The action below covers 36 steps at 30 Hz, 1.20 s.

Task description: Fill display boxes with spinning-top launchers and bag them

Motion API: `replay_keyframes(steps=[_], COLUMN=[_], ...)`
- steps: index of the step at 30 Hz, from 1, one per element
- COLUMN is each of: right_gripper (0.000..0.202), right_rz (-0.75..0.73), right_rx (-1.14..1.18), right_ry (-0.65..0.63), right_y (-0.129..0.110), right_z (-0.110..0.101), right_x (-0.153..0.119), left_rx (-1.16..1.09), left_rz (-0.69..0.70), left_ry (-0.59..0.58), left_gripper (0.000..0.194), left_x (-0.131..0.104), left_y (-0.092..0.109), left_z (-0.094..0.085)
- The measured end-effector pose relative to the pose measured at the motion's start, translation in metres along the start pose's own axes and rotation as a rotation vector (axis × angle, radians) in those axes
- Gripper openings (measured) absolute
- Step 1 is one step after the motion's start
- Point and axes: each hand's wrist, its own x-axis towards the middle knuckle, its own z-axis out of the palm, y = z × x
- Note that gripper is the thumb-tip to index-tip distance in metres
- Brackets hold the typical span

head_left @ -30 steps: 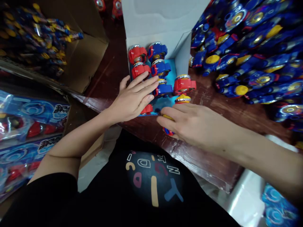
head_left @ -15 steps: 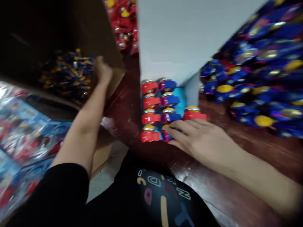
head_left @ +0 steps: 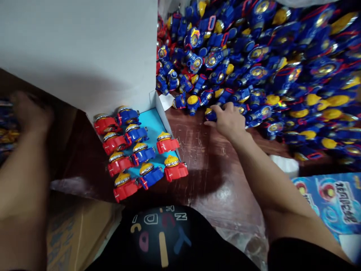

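Note:
My right hand [head_left: 229, 119] is at the near edge of a large heap of blue toys [head_left: 258, 71]. Its thumb and fingers close around one blue plastic toy [head_left: 210, 114] on the tabletop. At the left edge, my left hand [head_left: 32, 113] is dark and smeared by motion, so its fingers cannot be made out. Close to it lie small blue and yellow pieces [head_left: 8, 133]. Between my hands, an open white box [head_left: 166, 114] with a light blue bottom holds rows of yellow-topped toys, red ones [head_left: 118, 163] and blue ones [head_left: 143, 153].
The box's tall white flap [head_left: 84, 41] stands up behind the rows. A printed blue package [head_left: 335, 199] lies at the right on the dark red table [head_left: 197, 150]. Below left is a brown carton [head_left: 76, 226]. Red toys show behind the heap's left end.
My view has swung right. My right hand has left the box and reached the blue heap, closing on a toy there. The box's right column now shows two red toys where one was visible.

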Motion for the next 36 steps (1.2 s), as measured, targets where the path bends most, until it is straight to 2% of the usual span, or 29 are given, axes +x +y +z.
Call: replay_keyframes(steps=[2, 3, 4, 6, 9, 11, 13, 15, 18, 21, 23, 28, 33, 36], right_gripper=[0.063, 0.062, 0.061, 0.059, 0.061, 0.066, 0.059, 0.040, 0.029, 0.032, 0.032, 0.029, 0.029, 0.027], right_rz=[-0.057, -0.086, -0.124, -0.220, -0.412, -0.500, -0.553, -0.648, -0.880, -1.013, -1.040, -0.862, -0.807, -0.804], right_rx=[0.193, 0.285, 0.378, 0.602, 1.088, 1.345, 1.375, 1.239, 1.064, 0.989, 0.925, 1.019, 0.982, 0.984], right_ry=[0.116, 0.157, 0.181, 0.192, 0.111, 0.035, 0.059, 0.184, 0.281, 0.290, 0.338, 0.635, 0.715, 0.768], right_y=[0.008, 0.012, 0.015, 0.016, -0.008, -0.038, -0.072, -0.100, -0.121, -0.127, -0.131, -0.148, -0.157, -0.164], right_z=[0.002, -0.002, -0.009, -0.027, -0.057, -0.073, -0.086, -0.098, -0.113, -0.118, -0.115, -0.095, -0.089, -0.092], right_x=[-0.010, -0.019, -0.029, -0.052, -0.088, -0.106, -0.118, -0.126, -0.132, -0.137, -0.142, -0.151, -0.148, -0.146], left_rx=[-0.062, -0.163, -0.284, -0.610, -0.773, -0.904, -1.012, -1.050, -1.047, -1.002, -0.959, -0.974, -0.973, -0.923], left_rz=[0.036, 0.062, 0.084, 0.126, 0.081, 0.147, 0.270, 0.365, 0.420, 0.475, 0.568, 0.775, 0.804, 0.874], left_ry=[0.159, 0.205, 0.216, 0.129, -0.210, -0.464, -0.717, -0.914, -1.018, -0.975, -0.875, -0.574, -0.442, -0.270], left_gripper=[0.045, 0.045, 0.048, 0.049, 0.049, 0.039, 0.030, 0.026, 0.029, 0.035, 0.032, 0.026, 0.027, 0.029], left_x=[-0.031, -0.052, -0.077, -0.134, -0.215, -0.249, -0.266, -0.272, -0.275, -0.279, -0.281, -0.284, -0.287, -0.287], left_y=[0.011, 0.023, 0.037, 0.074, 0.132, 0.163, 0.183, 0.194, 0.198, 0.198, 0.199, 0.201, 0.199, 0.198], left_z=[-0.011, -0.019, -0.030, -0.054, -0.086, -0.095, -0.095, -0.091, -0.085, -0.086, -0.086, -0.078, -0.064, -0.058])
